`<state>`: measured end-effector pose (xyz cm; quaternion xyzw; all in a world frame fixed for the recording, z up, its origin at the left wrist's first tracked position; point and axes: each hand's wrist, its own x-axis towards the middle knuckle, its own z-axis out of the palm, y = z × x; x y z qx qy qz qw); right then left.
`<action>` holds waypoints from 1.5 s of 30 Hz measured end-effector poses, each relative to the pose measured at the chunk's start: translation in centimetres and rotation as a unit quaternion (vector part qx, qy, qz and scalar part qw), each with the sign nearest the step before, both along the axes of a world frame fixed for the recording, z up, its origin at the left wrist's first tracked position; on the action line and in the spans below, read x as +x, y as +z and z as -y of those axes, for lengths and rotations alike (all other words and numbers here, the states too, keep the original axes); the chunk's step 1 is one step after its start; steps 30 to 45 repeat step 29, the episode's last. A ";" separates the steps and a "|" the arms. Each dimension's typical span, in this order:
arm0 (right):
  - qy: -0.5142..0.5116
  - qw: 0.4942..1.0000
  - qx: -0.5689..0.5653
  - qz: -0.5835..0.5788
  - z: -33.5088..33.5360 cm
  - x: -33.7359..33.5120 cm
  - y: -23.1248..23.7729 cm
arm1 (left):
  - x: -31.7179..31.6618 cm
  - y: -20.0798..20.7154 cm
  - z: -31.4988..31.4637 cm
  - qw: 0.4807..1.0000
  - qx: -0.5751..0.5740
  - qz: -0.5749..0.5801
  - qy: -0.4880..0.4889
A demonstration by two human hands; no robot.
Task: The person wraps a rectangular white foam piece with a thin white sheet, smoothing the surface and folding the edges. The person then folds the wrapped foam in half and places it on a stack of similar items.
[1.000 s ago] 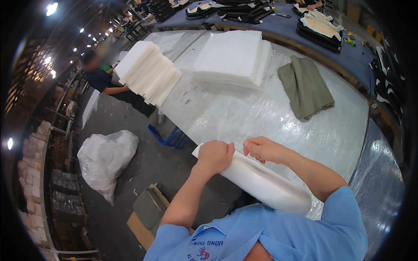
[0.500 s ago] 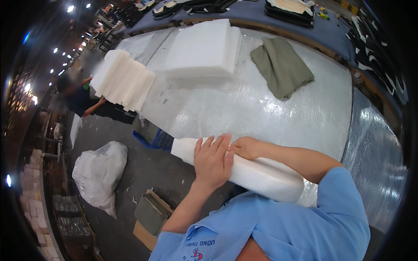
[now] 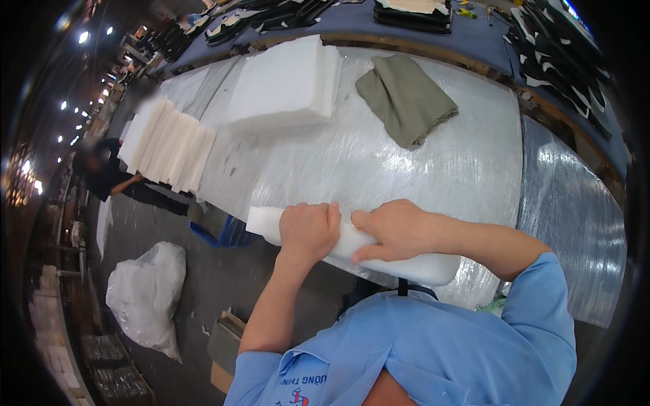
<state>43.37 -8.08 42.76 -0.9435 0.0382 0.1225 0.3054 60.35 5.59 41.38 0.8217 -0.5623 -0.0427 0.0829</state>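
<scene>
A long piece of white padding (image 3: 430, 269), folded or rolled, lies along the near edge of the plastic-covered table (image 3: 305, 166), close to my body. My left hand (image 3: 309, 231) is wrapped round it toward its left end. Farther right, my right hand (image 3: 396, 230) grips the same padding, with thumb and fingers astride its upper side. Beyond them on the table are a thick stack of white padding sheets (image 3: 277, 81) and a folded olive-green cloth (image 3: 409, 98).
At the left a person (image 3: 101, 169) holds a stack of whitish sheets (image 3: 169, 145) at the table's end. A blue crate (image 3: 227, 233), a bulging plastic bag (image 3: 149, 291) and a cardboard box (image 3: 223, 352) stand on the floor. Black pieces (image 3: 569, 68) lie on the far blue table (image 3: 467, 44).
My left hand has gone from lying flat on the padding to closing round it. My right hand has turned and spread its grip over the top. The view has shifted slightly.
</scene>
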 end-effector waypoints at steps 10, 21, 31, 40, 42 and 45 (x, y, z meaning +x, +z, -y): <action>-0.107 0.939 0.326 0.026 2.5 0.2 -5.2 | -4.5 -0.9 -0.6 0.968 -0.179 -0.066 -0.161; -0.121 0.972 0.198 -0.044 4.6 -0.8 -11.7 | -4.7 0.6 0.3 0.980 -0.070 -0.017 -0.185; -0.339 0.866 0.367 0.002 6.4 -6.6 -10.3 | -3.8 3.3 3.1 0.955 0.238 -0.066 -0.166; -0.339 0.866 0.367 0.002 6.4 -6.6 -10.3 | -3.8 3.3 3.1 0.955 0.238 -0.066 -0.166; -0.339 0.866 0.367 0.002 6.4 -6.6 -10.3 | -3.8 3.3 3.1 0.955 0.238 -0.066 -0.166; -0.339 0.866 0.367 0.002 6.4 -6.6 -10.3 | -3.8 3.3 3.1 0.955 0.238 -0.066 -0.166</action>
